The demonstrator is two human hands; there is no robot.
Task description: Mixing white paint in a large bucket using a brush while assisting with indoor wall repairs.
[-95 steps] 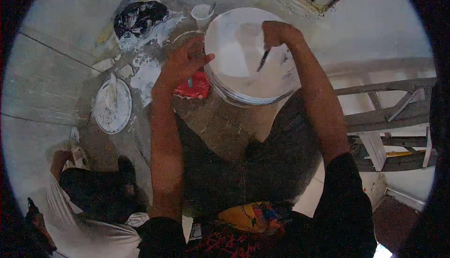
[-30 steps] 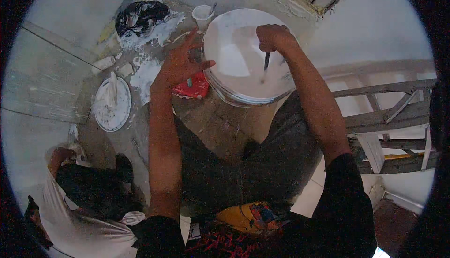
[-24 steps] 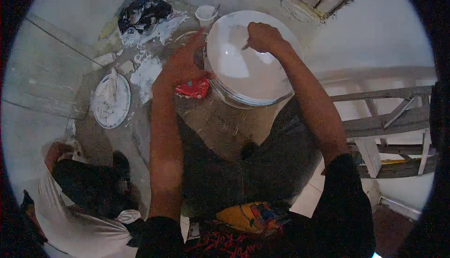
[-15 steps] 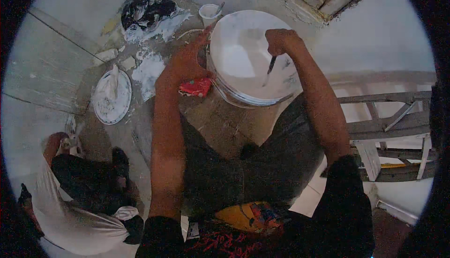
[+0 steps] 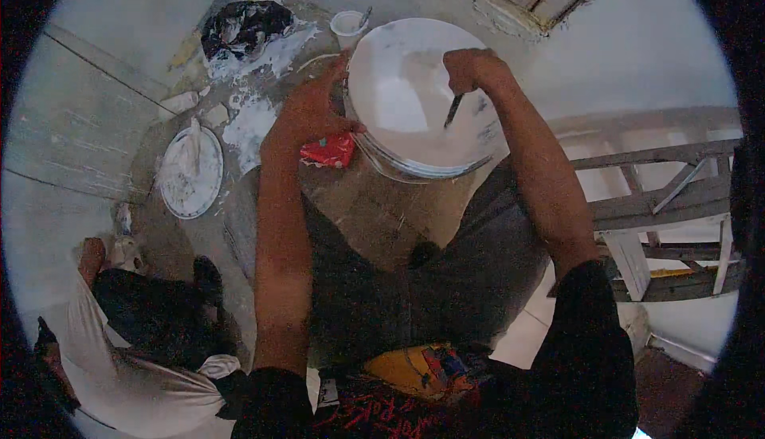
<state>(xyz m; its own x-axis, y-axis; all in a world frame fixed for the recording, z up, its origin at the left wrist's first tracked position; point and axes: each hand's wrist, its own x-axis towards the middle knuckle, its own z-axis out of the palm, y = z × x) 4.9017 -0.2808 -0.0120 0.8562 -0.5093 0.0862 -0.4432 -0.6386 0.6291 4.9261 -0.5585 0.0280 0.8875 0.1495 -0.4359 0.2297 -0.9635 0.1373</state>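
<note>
A white bucket (image 5: 418, 60) full of pale, creamy liquid stands between my knees. My left hand (image 5: 315, 108) grips its left side, fingers bent around the wall and thumb by the rim. Over the liquid, my right hand (image 5: 474, 72) is closed on a dark stick (image 5: 456, 106), whose lower end is at or in the liquid. Beside the bucket lie a red packet (image 5: 327, 150) and, behind it, a white cup (image 5: 348, 26) with a utensil standing in it.
At left are a white-smeared lid (image 5: 190, 184) and a black plastic bag (image 5: 243, 31) amid white spatters. A co-worker (image 5: 151, 359) sits at lower left. A grey wooden ladder (image 5: 661, 212) is at right, a framed opening (image 5: 542, 1) at top.
My right hand has moved around over the bucket with the stick, up and left, then back down and right. My left hand stays at the bucket's side. The co-worker's hand has shifted slightly.
</note>
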